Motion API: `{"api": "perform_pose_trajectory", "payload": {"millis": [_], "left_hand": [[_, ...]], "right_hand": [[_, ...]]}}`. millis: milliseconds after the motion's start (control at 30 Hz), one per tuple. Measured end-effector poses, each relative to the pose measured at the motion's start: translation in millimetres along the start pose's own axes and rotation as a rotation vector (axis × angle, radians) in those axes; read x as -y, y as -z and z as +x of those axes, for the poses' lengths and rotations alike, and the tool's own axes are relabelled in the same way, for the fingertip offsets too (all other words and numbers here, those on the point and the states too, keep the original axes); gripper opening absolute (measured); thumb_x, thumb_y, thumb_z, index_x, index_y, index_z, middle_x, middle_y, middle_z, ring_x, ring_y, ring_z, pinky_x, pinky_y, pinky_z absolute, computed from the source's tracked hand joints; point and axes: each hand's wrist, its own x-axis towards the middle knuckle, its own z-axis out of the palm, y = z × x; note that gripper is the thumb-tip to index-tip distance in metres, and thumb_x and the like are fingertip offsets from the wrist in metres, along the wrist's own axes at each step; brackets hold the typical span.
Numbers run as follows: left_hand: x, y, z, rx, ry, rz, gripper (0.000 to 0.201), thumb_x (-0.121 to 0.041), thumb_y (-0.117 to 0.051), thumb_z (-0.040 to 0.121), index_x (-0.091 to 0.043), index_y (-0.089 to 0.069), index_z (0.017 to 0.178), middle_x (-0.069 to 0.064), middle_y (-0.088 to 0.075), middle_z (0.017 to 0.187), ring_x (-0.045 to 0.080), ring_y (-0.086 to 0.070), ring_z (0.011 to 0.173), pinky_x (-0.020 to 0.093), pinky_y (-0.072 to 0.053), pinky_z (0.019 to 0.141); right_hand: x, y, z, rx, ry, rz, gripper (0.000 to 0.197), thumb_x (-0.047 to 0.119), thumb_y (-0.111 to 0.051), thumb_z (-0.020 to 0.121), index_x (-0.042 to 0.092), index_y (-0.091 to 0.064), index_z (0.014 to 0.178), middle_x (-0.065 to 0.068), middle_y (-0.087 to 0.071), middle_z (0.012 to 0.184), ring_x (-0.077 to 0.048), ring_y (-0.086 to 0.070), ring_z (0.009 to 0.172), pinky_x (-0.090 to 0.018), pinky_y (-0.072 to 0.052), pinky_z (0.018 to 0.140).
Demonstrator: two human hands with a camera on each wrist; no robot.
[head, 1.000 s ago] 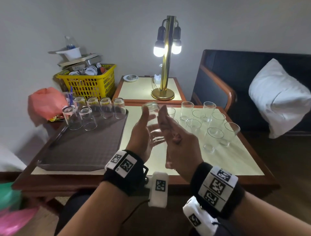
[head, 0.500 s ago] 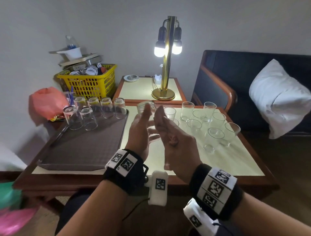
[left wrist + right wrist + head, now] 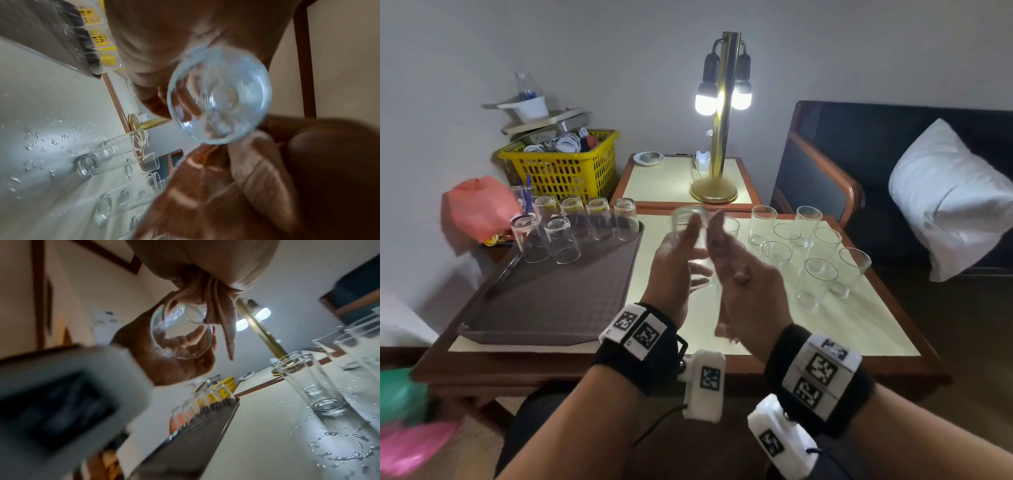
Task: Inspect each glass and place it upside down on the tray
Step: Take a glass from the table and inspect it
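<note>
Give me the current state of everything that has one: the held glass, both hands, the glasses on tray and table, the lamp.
Held glass: off the table, between both hands.
Left hand: fingers curled round the held glass.
Right hand: fingers touching the held glass.
Tray glasses: upside down, at the tray's far end.
Table glasses: upright, empty.
Table top: wet with droplets.
Lamp: lit.

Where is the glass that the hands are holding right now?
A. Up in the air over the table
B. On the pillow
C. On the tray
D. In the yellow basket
A: both the left hand and right hand hold the glass above the table, touching nothing else.
</note>
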Motion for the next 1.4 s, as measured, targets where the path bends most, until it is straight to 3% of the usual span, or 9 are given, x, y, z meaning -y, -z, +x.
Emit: {"api": "perform_pose_trajectory", "payload": {"millis": [333, 467, 600, 733, 867, 1000, 1133, 1300, 1400], "left_hand": [[0.2, -0.8, 0.1, 0.038, 0.080, -0.056, 0.067, -0.074, -0.041, 0.096, -0.021, -0.058, 0.133, 0.014, -0.075, 0.113, 0.029, -0.073, 0.102, 0.046, -0.055, 0.088], [2.6, -1.9, -1.7, 0.108, 0.053, 0.044, 0.060, -0.060, -0.064, 0.088, -0.016, -0.057, 0.128, 0.018, -0.072, 0.110, 0.029, -0.070, 0.086, 0.036, -0.055, 0.072], [-1.1, 3.6, 1.2, 0.039, 0.068, -0.063, 0.068, -0.073, -0.050, 0.093, -0.018, -0.059, 0.133, 0.017, -0.072, 0.120, 0.031, -0.071, 0.106, 0.048, -0.056, 0.089], [2.9, 3.1, 0.5, 0.111, 0.040, 0.045, 0.064, -0.064, -0.068, 0.085, -0.017, -0.059, 0.127, 0.016, -0.075, 0.112, 0.029, -0.071, 0.088, 0.036, -0.053, 0.072], [2.7, 4.4, 2.5, 0.040, 0.031, -0.071, 0.076, -0.078, -0.054, 0.088, -0.019, -0.058, 0.136, 0.013, -0.074, 0.121, 0.033, -0.071, 0.109, 0.050, -0.055, 0.093], [4.8, 6.0, 2.1, 0.113, 0.022, 0.050, 0.065, -0.066, -0.068, 0.084, -0.019, -0.059, 0.127, 0.012, -0.075, 0.110, 0.029, -0.071, 0.089, 0.040, -0.052, 0.077], [1.4, 7.9, 2.4, 0.052, 0.081, -0.085, 0.065, -0.073, -0.050, 0.093, -0.023, -0.060, 0.133, 0.016, -0.074, 0.119, 0.032, -0.072, 0.105, 0.047, -0.055, 0.087], [2.6, 4.7, 3.4, 0.064, 0.032, 0.007, 0.063, -0.067, -0.064, 0.084, -0.020, -0.061, 0.126, 0.016, -0.073, 0.112, 0.029, -0.070, 0.088, 0.040, -0.056, 0.076], [1.3, 4.9, 2.4, 0.058, 0.083, -0.064, 0.064, -0.073, -0.047, 0.095, -0.022, -0.059, 0.132, 0.017, -0.072, 0.121, 0.033, -0.072, 0.106, 0.049, -0.056, 0.091]], "right_hand": [[-3.7, -0.7, 0.4, 0.022, 0.014, -0.032, 0.042, 0.025, -0.058, 0.103, 0.030, -0.054, 0.145, 0.004, -0.068, 0.074, -0.008, -0.058, 0.046, -0.031, -0.058, 0.047], [-7.9, 8.3, 17.7, -0.073, -0.021, 0.006, 0.041, 0.033, -0.052, 0.105, 0.030, -0.053, 0.146, 0.015, -0.060, 0.066, -0.005, -0.059, 0.042, -0.026, -0.051, 0.039], [-15.0, -5.1, -1.5, 0.005, 0.106, -0.110, 0.047, 0.021, -0.058, 0.103, 0.029, -0.049, 0.149, 0.012, -0.075, 0.104, -0.002, -0.068, 0.065, -0.025, -0.061, 0.062], [-11.0, 4.1, 12.6, -0.078, -0.055, 0.050, 0.040, 0.037, -0.053, 0.103, 0.029, -0.057, 0.143, 0.017, -0.057, 0.058, -0.004, -0.057, 0.043, -0.025, -0.053, 0.042], [-4.5, -8.8, -2.2, -0.010, 0.049, -0.069, 0.044, 0.022, -0.058, 0.103, 0.028, -0.053, 0.147, 0.001, -0.074, 0.101, -0.012, -0.071, 0.071, -0.038, -0.064, 0.067], [1.3, 0.8, 12.0, -0.046, -0.109, 0.100, 0.044, 0.042, -0.052, 0.103, 0.035, -0.052, 0.146, 0.007, -0.068, 0.079, -0.006, -0.063, 0.047, -0.032, -0.056, 0.041], [-4.1, -10.6, -1.2, 0.005, 0.053, -0.088, 0.047, 0.017, -0.056, 0.104, 0.029, -0.050, 0.148, -0.005, -0.074, 0.116, -0.018, -0.074, 0.080, -0.040, -0.064, 0.069], [-2.5, -0.6, 12.2, -0.063, -0.034, 0.016, 0.043, 0.037, -0.052, 0.103, 0.031, -0.052, 0.146, 0.015, -0.066, 0.069, -0.003, -0.059, 0.045, -0.024, -0.052, 0.041], [-6.9, -6.9, 2.6, -0.021, 0.034, -0.050, 0.043, 0.022, -0.056, 0.104, 0.028, -0.053, 0.147, 0.001, -0.076, 0.095, -0.002, -0.063, 0.053, -0.023, -0.055, 0.049]]}}
